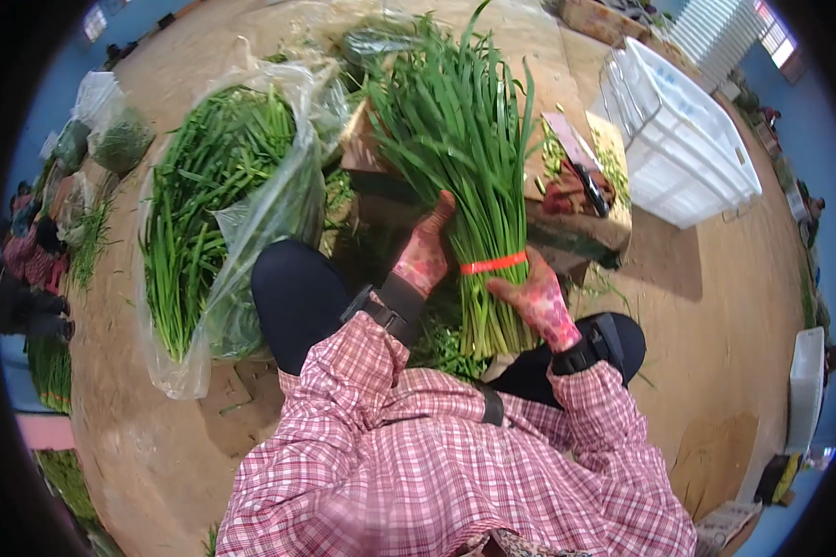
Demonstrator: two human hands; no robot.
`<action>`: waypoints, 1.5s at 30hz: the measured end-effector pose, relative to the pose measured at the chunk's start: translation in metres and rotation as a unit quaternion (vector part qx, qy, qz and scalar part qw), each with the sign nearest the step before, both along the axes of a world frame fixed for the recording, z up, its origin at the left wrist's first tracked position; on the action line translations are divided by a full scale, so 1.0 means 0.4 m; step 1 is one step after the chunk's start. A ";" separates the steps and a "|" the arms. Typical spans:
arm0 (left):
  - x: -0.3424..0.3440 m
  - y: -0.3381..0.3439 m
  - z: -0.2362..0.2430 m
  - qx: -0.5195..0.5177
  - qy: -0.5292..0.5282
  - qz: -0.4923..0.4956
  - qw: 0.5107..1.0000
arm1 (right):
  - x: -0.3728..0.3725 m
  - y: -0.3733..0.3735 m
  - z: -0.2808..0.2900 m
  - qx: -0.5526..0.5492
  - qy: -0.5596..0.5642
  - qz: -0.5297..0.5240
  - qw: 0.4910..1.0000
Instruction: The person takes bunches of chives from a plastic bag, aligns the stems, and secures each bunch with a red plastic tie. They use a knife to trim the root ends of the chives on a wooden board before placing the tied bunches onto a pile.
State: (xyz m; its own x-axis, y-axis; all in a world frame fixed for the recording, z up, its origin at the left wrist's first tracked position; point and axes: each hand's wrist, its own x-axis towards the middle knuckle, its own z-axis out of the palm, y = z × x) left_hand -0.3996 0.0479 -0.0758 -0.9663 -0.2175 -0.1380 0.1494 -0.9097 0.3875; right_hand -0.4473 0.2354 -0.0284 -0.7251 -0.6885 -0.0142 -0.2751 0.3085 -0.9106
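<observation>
Well, left hand (427,249) and right hand (538,302) — fingers half-curled — clasp flat-bladed greens (478,186) in a smooth orange band (492,264).

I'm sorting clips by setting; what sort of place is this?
Likely an indoor vegetable-packing space, judging by the bunch of long green leaves bound with a red band, the clear plastic bag of green stalks, and the rectangular white plastic crates.

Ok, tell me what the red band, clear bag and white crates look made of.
Red band: perhaps rubber or plastic tape, smooth; it lies flat around the green bunch. Clear bag: likely thin plastic film, glossy; it's see-through and crinkled. White crates: probably molded plastic, slightly glossy; uniform color.
</observation>
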 end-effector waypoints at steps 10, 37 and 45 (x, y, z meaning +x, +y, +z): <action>-0.007 0.014 0.125 -0.065 0.052 0.112 0.990 | -0.129 -0.030 0.094 -0.123 0.156 -0.088 0.976; 0.040 0.056 -0.014 -0.256 -0.032 0.183 0.949 | -0.092 -0.313 0.351 -0.029 0.556 0.087 0.826; 0.056 0.055 -0.060 -0.365 -0.049 0.184 0.911 | -0.118 -0.331 0.398 -0.241 -0.171 0.204 0.933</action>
